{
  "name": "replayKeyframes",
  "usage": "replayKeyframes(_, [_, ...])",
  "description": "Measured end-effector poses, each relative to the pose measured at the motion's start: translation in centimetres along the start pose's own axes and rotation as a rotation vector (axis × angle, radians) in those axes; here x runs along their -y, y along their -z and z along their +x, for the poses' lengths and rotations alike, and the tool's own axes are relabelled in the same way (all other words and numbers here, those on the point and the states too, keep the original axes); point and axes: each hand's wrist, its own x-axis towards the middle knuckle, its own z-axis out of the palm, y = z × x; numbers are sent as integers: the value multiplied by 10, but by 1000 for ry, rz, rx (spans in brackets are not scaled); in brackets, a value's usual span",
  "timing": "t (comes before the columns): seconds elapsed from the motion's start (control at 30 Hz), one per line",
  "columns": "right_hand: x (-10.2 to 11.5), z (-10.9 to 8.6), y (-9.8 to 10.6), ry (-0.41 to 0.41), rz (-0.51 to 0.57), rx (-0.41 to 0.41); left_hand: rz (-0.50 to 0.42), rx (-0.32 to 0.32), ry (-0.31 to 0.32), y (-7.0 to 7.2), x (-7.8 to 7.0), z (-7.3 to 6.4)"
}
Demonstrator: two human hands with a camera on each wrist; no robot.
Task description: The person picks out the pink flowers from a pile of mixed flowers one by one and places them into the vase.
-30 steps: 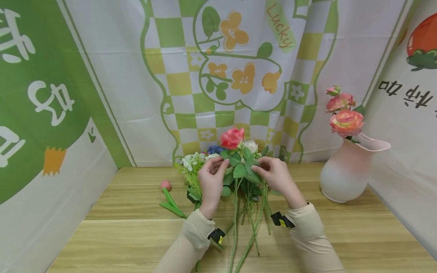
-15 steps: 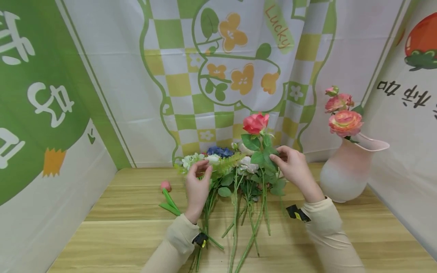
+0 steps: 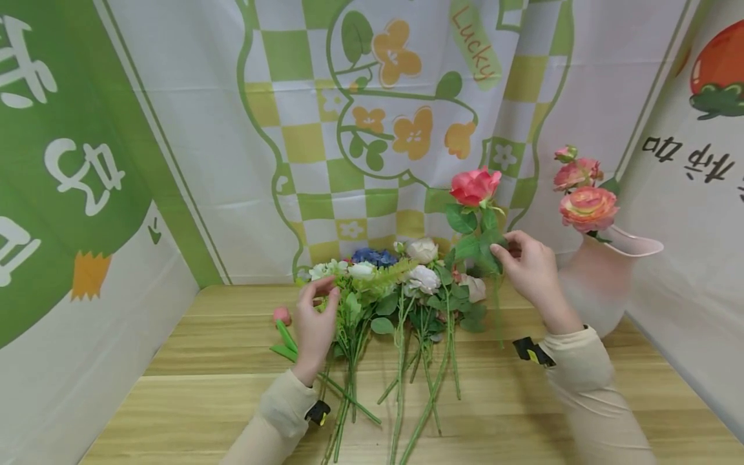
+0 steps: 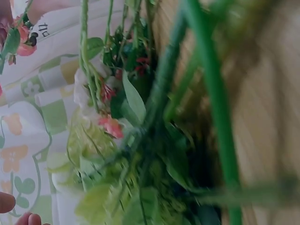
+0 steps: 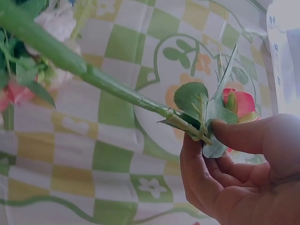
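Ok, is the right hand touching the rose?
Touching: the right wrist view shows the right hand pinching the rose at its leaves.

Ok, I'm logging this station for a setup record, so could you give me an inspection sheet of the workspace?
Surface: wood-grain table.
Job's things: pinkish-red rose, raised off the table; flower pile, stems toward the person; pink-and-white vase holding pink-orange flowers.
Clutter: pink tulip, lying left of the pile.
Hands: right hand pinches the rose below its bloom; left hand beside the pile, contact unclear.
Cables: nothing seen.
Surroundings: checked curtain behind, printed panels at both sides.
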Motion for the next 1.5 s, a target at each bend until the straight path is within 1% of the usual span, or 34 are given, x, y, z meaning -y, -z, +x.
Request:
replayKeyframes(0.13, [-4,2,13,-10,-11,-9,47,-3,-20,9,8,1])
replayKeyframes(0.3, [-9,7,30,-18,-24,-15,85,4,-18,21,16,2])
replayKeyframes(0.43, [-13,10,43,-4,-36,-79,132,-6,-27,31,19,2])
replayKeyframes(0.53, [-17,13,52,4,-22,-126,190,-8,-9,38,23,3])
replayKeyframes(0.6, [-20,15,58,-5,-23,-147,232,-5,6,43,26,4])
replayKeyframes(0.7, [-24,19,67,-23,-18,-165,265,4,29,50,28,4])
replayKeyframes(0.83, [-29,24,80,-38,-10,-183,274,26,40,59,32,5])
replayKeyframes(1.07, [-33,28,101,-113,-24,-177,327,78,39,71,40,5])
replayKeyframes(1.27, [-36,31,110,-125,-66,-226,362,130,61,80,43,5])
replayKeyframes(1.33, [-38,32,113,-141,-72,-228,377,147,71,83,45,5])
replayKeyframes(1.43, [-42,34,116,-149,-75,-257,395,165,86,89,47,5])
replayKeyframes(1.5, [-43,35,117,-173,-89,-271,414,171,87,92,49,6])
